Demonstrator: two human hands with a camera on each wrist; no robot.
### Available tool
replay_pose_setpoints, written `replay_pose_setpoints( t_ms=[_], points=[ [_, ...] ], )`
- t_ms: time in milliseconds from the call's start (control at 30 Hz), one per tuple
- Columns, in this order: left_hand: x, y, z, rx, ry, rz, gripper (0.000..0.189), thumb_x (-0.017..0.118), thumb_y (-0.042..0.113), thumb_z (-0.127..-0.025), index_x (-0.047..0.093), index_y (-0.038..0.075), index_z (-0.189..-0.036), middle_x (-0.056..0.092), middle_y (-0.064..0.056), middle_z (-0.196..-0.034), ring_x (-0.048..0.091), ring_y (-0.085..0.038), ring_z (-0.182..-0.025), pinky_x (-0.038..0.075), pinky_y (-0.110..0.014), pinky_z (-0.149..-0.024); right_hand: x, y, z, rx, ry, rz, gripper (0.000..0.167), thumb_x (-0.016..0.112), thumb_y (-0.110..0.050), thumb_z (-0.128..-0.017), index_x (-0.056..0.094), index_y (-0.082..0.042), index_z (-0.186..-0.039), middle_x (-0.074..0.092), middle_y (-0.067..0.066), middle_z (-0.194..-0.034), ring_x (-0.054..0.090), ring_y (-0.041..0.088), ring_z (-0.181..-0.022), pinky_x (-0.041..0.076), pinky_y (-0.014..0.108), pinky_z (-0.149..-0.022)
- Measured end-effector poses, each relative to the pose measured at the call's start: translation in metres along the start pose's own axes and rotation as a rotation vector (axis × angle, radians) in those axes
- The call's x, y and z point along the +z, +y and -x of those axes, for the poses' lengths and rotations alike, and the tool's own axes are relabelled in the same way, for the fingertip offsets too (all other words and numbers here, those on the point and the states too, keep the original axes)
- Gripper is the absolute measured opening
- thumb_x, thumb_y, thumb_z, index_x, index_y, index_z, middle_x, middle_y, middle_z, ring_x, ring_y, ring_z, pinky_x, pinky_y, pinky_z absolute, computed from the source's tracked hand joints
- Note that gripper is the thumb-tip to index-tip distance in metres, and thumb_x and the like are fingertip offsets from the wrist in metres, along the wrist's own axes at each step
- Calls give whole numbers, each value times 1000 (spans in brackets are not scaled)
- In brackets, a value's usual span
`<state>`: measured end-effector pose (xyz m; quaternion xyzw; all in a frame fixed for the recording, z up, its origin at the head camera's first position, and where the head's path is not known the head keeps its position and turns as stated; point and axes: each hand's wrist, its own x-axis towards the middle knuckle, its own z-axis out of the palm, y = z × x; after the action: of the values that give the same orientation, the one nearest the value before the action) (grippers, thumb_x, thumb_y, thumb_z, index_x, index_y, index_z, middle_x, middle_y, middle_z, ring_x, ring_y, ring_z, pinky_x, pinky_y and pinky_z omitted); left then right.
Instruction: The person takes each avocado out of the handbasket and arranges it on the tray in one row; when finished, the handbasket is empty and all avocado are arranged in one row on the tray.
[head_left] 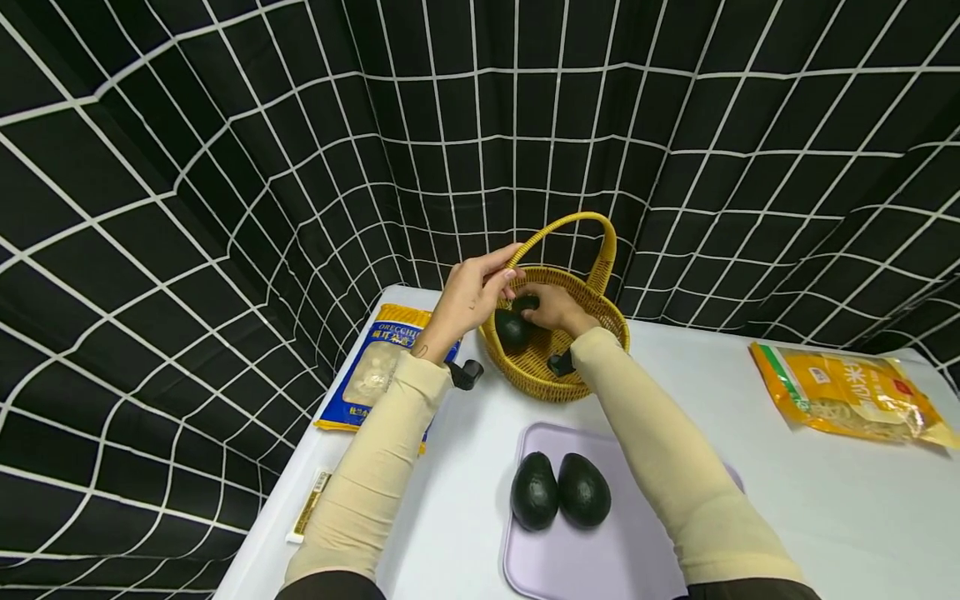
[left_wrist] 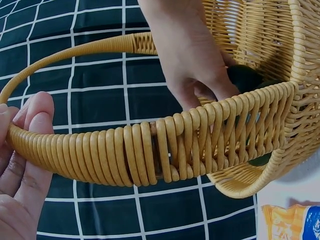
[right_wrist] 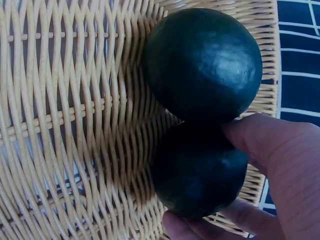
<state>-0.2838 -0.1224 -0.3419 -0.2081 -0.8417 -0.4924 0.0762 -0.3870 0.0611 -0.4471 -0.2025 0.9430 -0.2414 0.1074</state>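
Note:
My left hand point(head_left: 468, 296) grips the arched handle point(left_wrist: 90, 155) of a yellow wicker basket point(head_left: 536, 385), its fingers and thumb around the wrapped strands. Inside the basket, my right hand point(head_left: 558, 308) holds a dark green avocado point(right_wrist: 200, 172) between thumb and fingers. A second avocado point(right_wrist: 205, 65) lies right beside it against the woven wall. Nearer to me, two more avocados point(head_left: 535, 492) lie side by side on a pale purple tray point(head_left: 630, 562), whose right part is hidden under my right forearm.
Left of the basket lies a blue and yellow pasta bag point(head_left: 367, 367), partly behind my left arm. A small packet point(head_left: 311, 504) is near the table's left edge. An orange food bag point(head_left: 855, 396) lies far right. Black gridded cloth point(head_left: 525, 125) hangs behind the white table point(head_left: 457, 467).

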Motion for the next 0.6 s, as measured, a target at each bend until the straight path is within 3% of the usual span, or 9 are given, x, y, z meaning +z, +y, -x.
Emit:
replay_pose_setpoints(
  t_ms=[200, 333, 467, 600],
  points=[
    [0, -1, -1, 8, -2, -7, 43, 51, 9, -106, 52, 13, -149, 75, -13, -111, 70, -19, -80, 60, -26, -72, -3, -1, 5, 49, -17, -11, 47, 66, -21, -97, 56, -12, -142, 53, 19, -148, 45, 41, -140, 36, 56, -118],
    [1, -1, -1, 9, -3, 8, 44, 52, 8, -106, 52, 13, -149, 74, -13, -111, 70, -23, -81, 62, -32, -75, -3, 0, 7, 72, -24, -5, 48, 66, -22, -97, 55, -12, -143, 53, 19, -148, 44, 42, -140, 37, 58, -117],
    [1, -2, -1, 11, -1, 15, 43, 52, 9, -106, 53, 13, -149, 74, -13, -110, 71, -28, -83, 61, -28, -74, -4, 0, 10, 81, -15, 5, 49, 66, -23, -95, 56, -11, -141, 56, 20, -144, 47, 41, -136, 39, 57, -114],
    [2, -2, -1, 9, 1, 6, 43, 52, 9, -106, 53, 14, -149, 75, -12, -109, 70, -21, -80, 59, -24, -70, -4, 0, 12, 88, -7, 16, 48, 68, -25, -94, 58, -10, -139, 59, 20, -140, 53, 38, -128, 43, 55, -111]
  ],
)
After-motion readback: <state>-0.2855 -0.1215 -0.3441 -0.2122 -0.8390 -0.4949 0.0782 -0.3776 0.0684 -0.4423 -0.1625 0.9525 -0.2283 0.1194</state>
